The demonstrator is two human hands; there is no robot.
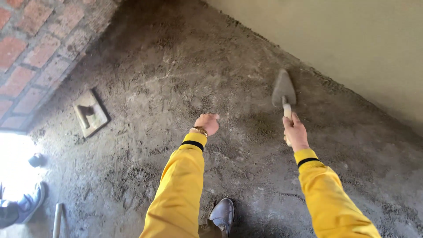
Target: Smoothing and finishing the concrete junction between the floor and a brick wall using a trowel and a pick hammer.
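Right hand point(296, 132) clamped around the pale wooden handle of a pointed trowel point(283, 89); fingers wrapped tight, thumb along the top. Trowel blade grey, mortar-coated, tip pointing away from the person, lying flat or nearly flat on the rough grey mortar bed point(185, 79); cannot tell whether the blade presses in or just rests on it. Left hand point(207, 123) curled shut into a loose fist, knuckles forward, holding nothing that shows, hovering just above the mortar and well to the left of the trowel. Gold-coloured wristband point(201, 130) at the left wrist. Both arms in bright yellow sleeves point(180, 185) with a black band at each cuff. Below, between the arms, the toe of a grey shoe point(222, 214) stands on the mortar. Surface all round is coarse, lumpy, marked with scrapes. Further left, a square wooden float point(90, 113) with a handle on top lies on the mortar, well apart from both hands. Behind it, a red brick wall point(31, 48) runs along the upper left. A smooth pale plastered wall point(343, 39) meets the mortar along the upper right. At the lower left edge, bright glare, another shoe point(27, 203), and a thin pale handle point(57, 220).
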